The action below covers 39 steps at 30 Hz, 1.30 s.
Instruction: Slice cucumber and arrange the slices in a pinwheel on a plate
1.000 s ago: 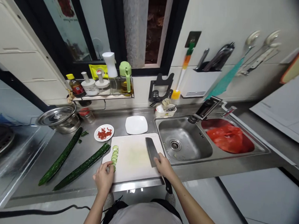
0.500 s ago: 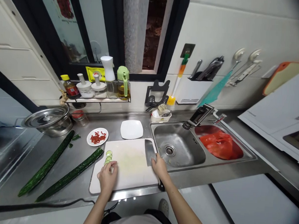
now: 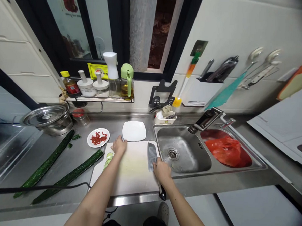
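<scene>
My right hand (image 3: 162, 171) is wrapped around a kitchen knife (image 3: 151, 156), whose broad blade lies flat on the right side of the white cutting board (image 3: 134, 184). My left hand (image 3: 119, 146) is over the board's far edge, fingers apart and holding nothing, its fingertips close to the near left corner of a white square plate (image 3: 134, 130). Whether they touch the plate I cannot tell. Several cucumber slices (image 3: 109, 156) lie in a row at the board's left edge, partly hidden by my left forearm.
Two cucumbers (image 3: 79, 168) (image 3: 47, 161) lie left of the board. A small plate of chopped red pieces (image 3: 99, 130) stands behind them, near a lidded steel pot (image 3: 48, 119). To the right is a double sink (image 3: 186, 168) with a red plastic bag (image 3: 223, 150). A black cable (image 3: 35, 189) crosses the front left.
My left hand has left the cucumber slices and moved away from me to the board's far edge by the square plate. My right hand still holds the knife in about the same place.
</scene>
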{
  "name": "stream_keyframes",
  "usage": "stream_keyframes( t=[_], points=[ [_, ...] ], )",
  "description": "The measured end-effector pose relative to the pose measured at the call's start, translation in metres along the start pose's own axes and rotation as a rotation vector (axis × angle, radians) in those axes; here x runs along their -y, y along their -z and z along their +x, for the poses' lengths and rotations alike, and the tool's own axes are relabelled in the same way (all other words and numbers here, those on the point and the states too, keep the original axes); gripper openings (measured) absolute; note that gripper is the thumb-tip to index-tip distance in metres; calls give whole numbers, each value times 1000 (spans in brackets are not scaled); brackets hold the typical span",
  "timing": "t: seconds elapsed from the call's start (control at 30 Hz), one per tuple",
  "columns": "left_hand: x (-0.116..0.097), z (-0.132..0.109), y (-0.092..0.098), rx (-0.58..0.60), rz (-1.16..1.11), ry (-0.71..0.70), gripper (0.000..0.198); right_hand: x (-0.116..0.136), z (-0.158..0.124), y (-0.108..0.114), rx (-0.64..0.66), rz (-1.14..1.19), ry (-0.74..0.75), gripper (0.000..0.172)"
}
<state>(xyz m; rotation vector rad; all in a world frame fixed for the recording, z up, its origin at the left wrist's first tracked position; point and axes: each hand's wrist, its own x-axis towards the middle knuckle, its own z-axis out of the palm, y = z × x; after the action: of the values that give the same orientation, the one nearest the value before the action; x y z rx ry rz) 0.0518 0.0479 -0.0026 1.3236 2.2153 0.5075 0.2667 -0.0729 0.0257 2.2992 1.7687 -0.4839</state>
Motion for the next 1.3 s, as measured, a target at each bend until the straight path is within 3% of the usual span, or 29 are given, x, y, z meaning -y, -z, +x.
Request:
stream_keyframes(
  t=[0.23,0.47,0.6,0.73,1.03,1.17,1.3],
  points=[
    [6,46,-9,59,-22,5,52,-6,20,11,-15,4,17,34],
    [8,60,-17,43,-45,18,36,34,113,47,-154,161,92,33],
    [7,62,-18,65,-42,27,34,61,155,45,-88,257,19,31],
    [5,63,-18,90,-62,78,31,74,171,35,-44,305,-22,29],
    [3,46,1,87,-195,100,29,67,166,38,-89,421,-27,24],
    [20,11,12,95,-421,-3,33,47,135,33,-173,579,43,16],
    [52,-34,17,133,-621,-58,37,30,91,11,-247,745,149,13]
  ],
)
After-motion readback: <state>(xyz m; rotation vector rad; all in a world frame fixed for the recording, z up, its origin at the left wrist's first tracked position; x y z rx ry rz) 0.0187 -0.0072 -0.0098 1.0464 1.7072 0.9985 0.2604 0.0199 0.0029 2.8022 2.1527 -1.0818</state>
